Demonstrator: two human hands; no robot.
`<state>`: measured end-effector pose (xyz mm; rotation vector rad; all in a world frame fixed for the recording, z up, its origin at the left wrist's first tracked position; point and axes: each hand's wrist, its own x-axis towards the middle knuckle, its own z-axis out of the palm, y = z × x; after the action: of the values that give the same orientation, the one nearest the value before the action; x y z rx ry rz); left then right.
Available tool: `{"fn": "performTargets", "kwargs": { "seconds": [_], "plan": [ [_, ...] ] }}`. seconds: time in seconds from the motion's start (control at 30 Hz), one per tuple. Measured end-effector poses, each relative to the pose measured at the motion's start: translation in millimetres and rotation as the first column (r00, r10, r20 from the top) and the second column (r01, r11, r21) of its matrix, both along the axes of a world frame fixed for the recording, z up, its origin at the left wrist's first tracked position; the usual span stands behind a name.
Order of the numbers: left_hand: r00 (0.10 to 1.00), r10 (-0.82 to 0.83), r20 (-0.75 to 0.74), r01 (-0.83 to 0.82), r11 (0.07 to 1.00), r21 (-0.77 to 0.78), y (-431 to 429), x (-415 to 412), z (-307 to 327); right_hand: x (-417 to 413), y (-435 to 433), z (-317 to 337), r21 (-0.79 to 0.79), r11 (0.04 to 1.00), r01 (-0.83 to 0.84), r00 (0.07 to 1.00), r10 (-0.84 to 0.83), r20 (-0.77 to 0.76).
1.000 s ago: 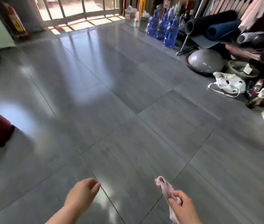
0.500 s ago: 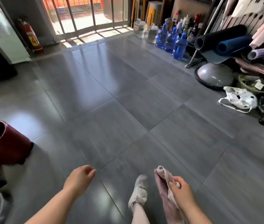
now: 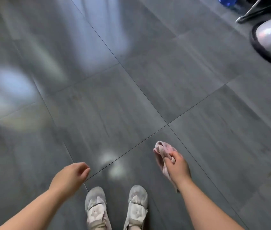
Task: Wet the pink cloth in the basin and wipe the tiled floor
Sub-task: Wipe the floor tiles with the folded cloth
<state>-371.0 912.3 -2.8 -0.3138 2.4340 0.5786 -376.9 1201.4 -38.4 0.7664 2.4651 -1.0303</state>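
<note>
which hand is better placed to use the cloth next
Right. The right hand grips the pink cloth above the tiled floor. The left hand is empty, with its fingers loosely curled, so the cloth would have to be passed over first.

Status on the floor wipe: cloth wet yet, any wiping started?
Done: pink cloth picked up, bunched in the right hand. In hand: the person stands, shoes flat on the tiled floor, cloth held off it; left hand empty. Left: wiping; maybe wetting too, since the cloth's wetness cannot be told.
</note>
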Motion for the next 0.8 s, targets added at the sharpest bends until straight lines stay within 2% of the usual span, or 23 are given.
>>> {"fn": "performTargets", "kwargs": {
  "seconds": [0.1,0.17,0.2,0.23,0.27,0.3,0.33,0.37,0.47,0.57,0.67,0.7,0.73,0.77,0.8],
  "plan": [
    [0.999,-0.045,0.009,0.046,0.998,-0.050,-3.7,-25.6,-101.9,-28.5,-7.9,-86.7,0.098,0.995,0.001,0.992,0.011,-0.125],
    [0.998,-0.044,-0.048,0.042,0.998,-0.043,-4.8,-42.1,-165.8,-41.8,-13.6,-149.9,0.147,0.983,-0.111,0.973,0.138,-0.184],
    [0.995,-0.049,-0.082,0.046,0.998,-0.029,-5.9,-47.9,-195.8,-44.5,-17.0,-180.1,0.184,0.938,-0.293,0.946,0.312,-0.086],
    [0.991,-0.077,-0.110,0.075,0.997,-0.021,-7.8,-54.4,-223.3,-47.0,-18.6,-209.9,0.236,0.850,-0.471,0.879,0.474,0.050],
    [0.983,-0.128,-0.129,0.125,0.992,-0.035,-12.1,-61.0,-250.5,-49.1,-16.8,-239.1,0.334,0.717,-0.612,0.785,0.602,0.146],
    [0.973,-0.185,-0.138,0.178,0.982,-0.060,-17.5,-68.2,-275.2,-52.4,-15.7,-260.9,0.426,0.607,-0.671,0.722,0.665,0.190],
    [0.962,-0.223,-0.157,0.214,0.974,-0.074,-22.6,-76.6,-297.7,-57.8,-13.9,-278.0,0.457,0.607,-0.650,0.740,0.642,0.202],
    [0.956,-0.232,-0.177,0.220,0.972,-0.085,-27.4,-85.6,-317.4,-63.9,-11.3,-292.1,0.451,0.650,-0.611,0.778,0.597,0.194],
    [0.966,-0.185,-0.179,0.161,0.977,-0.140,-34.4,-107.5,-360.2,-79.0,-14.8,-328.3,0.288,0.794,-0.535,0.845,0.509,0.165],
    [0.969,-0.214,-0.123,0.189,0.964,-0.187,-39.9,-112.9,-384.4,-91.7,-31.0,-342.1,0.274,0.882,-0.384,0.921,0.389,0.040],
    [0.957,-0.288,-0.043,0.277,0.946,-0.165,-52.3,-113.1,-381.8,-108.9,-63.1,-347.2,0.312,0.884,-0.347,0.937,0.343,0.071],
    [0.957,-0.284,-0.053,0.274,0.951,-0.146,-55.9,-115.3,-381.1,-109.6,-79.5,-351.0,0.363,0.843,-0.398,0.909,0.415,0.035],
    [0.959,-0.270,-0.082,0.259,0.958,-0.126,-59.4,-116.3,-384.0,-109.0,-99.0,-355.5,0.431,0.770,-0.470,0.836,0.545,-0.063],
    [0.956,-0.263,-0.128,0.250,0.962,-0.109,-62.4,-115.2,-387.8,-108.7,-118.5,-358.9,0.448,0.669,-0.593,0.712,0.695,-0.096],
    [0.940,-0.284,-0.189,0.266,0.957,-0.116,-65.7,-111.9,-393.6,-110.0,-132.1,-364.7,0.450,0.530,-0.719,0.543,0.832,-0.112]
  ]
}}
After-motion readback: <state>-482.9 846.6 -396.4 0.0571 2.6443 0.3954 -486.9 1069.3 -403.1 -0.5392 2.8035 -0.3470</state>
